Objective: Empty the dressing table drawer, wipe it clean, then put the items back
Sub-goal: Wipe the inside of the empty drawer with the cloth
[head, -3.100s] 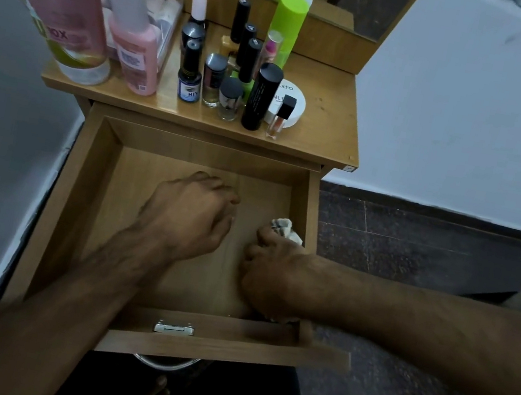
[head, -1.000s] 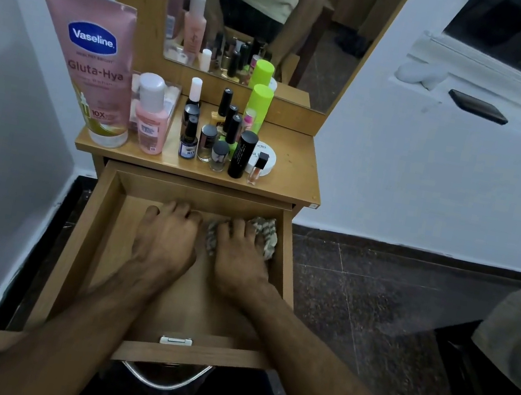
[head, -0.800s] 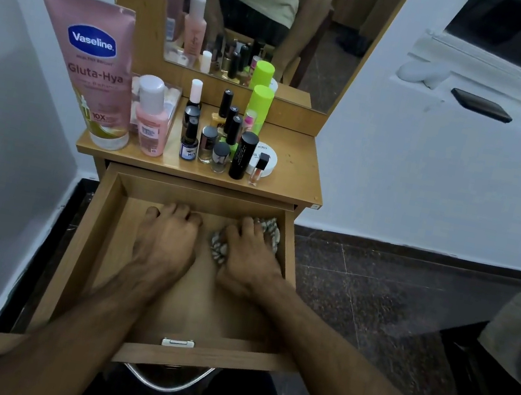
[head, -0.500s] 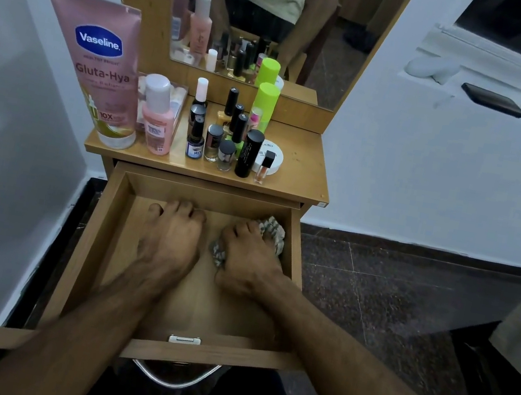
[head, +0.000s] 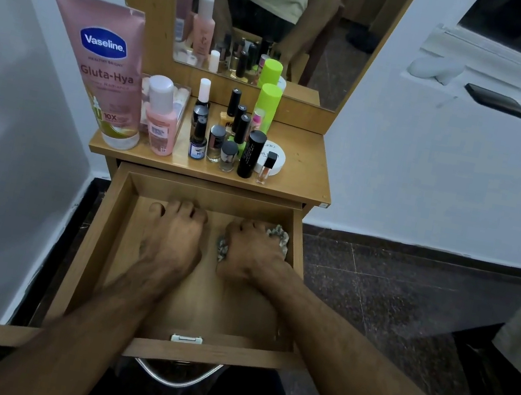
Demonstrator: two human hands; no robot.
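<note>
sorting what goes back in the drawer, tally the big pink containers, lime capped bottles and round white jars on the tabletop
big pink containers: 2, tube and bottle
lime capped bottle: 1
round white jar: 1
total: 4

Your wood dressing table [head: 308, 157] has stuff on top: big pink Vaseline tube [head: 103, 72] at the left, pink bottle [head: 160, 120] beside it, small nail polish bottles [head: 216, 144], green tube [head: 267, 108], white jar [head: 275, 161].
</note>
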